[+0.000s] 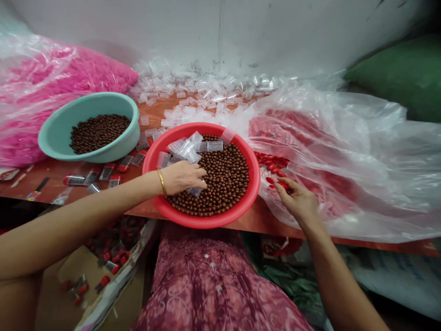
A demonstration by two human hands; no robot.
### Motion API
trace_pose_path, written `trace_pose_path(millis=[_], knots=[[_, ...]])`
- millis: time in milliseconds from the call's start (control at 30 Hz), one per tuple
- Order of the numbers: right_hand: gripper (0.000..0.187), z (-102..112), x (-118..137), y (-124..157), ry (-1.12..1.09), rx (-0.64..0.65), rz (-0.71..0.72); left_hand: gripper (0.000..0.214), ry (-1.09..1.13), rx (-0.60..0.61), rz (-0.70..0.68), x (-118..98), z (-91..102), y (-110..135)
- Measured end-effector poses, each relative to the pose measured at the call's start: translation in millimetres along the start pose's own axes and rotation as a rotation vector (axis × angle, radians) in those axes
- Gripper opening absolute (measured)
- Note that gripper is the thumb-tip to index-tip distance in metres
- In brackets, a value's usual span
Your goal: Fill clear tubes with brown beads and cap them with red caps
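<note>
My left hand (182, 177), with a gold bangle at the wrist, reaches into a red basin (254, 184) of small brown balls (223, 184). Its fingers are closed on a small clear plastic case (195, 191), partly hidden beneath them, low over the balls. More clear cases (188, 149) lie heaped in the basin just beyond that hand. Right of the basin, my right hand (298, 197) pinches red plastic caps (283, 185) between thumb and fingers. Loose red caps (272, 163) spill from the mouth of a clear plastic bag (372, 138) beside it.
A teal basin (132, 142) with brown balls stands at the left, before a bag of pink pieces (82, 69). Filled red-capped cases (106, 172) lie in front of it. Clear cases (206, 87) cover the table's back. Below left, a carton (117, 285) contains red-capped cases.
</note>
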State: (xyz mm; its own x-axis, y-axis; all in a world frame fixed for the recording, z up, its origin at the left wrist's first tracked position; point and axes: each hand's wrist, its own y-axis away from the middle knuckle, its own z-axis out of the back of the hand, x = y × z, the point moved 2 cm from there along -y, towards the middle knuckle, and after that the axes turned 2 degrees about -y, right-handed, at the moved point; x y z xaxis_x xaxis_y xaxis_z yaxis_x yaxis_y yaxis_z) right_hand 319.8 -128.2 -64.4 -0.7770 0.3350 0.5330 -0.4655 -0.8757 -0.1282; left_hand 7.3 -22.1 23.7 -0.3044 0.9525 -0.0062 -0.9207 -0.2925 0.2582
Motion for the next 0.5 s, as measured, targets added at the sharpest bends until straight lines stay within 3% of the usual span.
trace_pose_path(millis=[100,233,367,500], knots=[[0.045,-1,-5,0,0.129,0.040,0.017,0.025,0.036,0.012,-0.037,3,-9.3,-9],[0.038,-4,-9,0,0.129,0.008,0.110,0.016,-0.003,0.010,0.006,0,-16.1,-16],[0.037,-8,-7,0,0.049,-0.070,0.137,0.019,-0.054,0.061,0.054,-8,-12.9,-18],[0.029,-6,-3,4,-0.190,-0.221,0.076,0.035,-0.019,0.136,0.226,-15,-8.3,-15]])
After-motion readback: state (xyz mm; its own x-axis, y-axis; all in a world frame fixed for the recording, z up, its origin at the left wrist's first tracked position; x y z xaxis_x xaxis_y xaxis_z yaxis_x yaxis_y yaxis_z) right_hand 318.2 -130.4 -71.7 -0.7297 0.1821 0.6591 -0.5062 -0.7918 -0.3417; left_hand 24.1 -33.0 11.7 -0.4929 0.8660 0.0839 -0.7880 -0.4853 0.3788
